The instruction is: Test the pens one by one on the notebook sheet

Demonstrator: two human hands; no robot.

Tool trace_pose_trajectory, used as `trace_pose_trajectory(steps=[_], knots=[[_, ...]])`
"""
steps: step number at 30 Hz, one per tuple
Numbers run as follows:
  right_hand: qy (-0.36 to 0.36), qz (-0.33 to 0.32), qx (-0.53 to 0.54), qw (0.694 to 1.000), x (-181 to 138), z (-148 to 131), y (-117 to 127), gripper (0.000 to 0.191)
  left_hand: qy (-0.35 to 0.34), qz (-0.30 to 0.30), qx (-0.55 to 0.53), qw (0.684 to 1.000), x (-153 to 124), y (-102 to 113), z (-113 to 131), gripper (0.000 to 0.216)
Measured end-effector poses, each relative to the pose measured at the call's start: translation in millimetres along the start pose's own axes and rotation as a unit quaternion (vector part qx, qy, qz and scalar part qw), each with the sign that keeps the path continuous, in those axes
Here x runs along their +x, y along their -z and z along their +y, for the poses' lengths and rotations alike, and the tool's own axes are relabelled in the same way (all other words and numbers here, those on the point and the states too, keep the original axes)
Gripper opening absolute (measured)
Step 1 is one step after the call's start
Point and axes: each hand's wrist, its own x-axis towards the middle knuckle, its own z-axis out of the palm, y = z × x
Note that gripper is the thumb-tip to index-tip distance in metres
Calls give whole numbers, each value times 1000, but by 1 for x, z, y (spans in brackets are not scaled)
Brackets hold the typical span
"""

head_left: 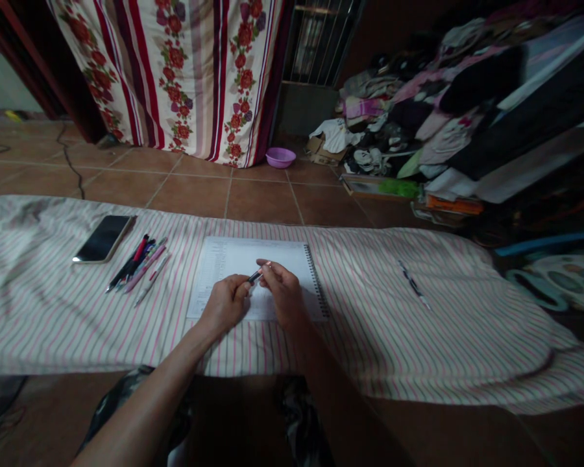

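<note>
Above an open spiral notebook, both hands hold one dark pen slantwise. My left hand is closed round its lower left end. The fingers of my right hand pinch its upper right end, which is partly hidden. On the page beneath I see faint print or writing, too small to read. To the left of the notebook lies a bunch of several pens, with a white pen at its right side. A black and white pen lies alone to the right.
A smartphone lies face up at the left of the striped cloth covering the low table. Beyond are a tiled floor, a floral curtain, a purple basin and a heap of clothes.
</note>
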Motion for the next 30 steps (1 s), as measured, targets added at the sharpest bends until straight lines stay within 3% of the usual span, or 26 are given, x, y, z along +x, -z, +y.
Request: trace_pose_trajectory(steps=[12,22,30], knots=[[-17,-18,6,1000,-3,-4,0,38,24,-3,-33,999,1,2,2,23],[-22,3,-1,1000,-2,-4,-1,35,16,-6,-42,999,1,0,1,27],[-9,-3,-14,1000,-3,-4,-1,32,14,-6,-9,1000,1,1,-1,23]])
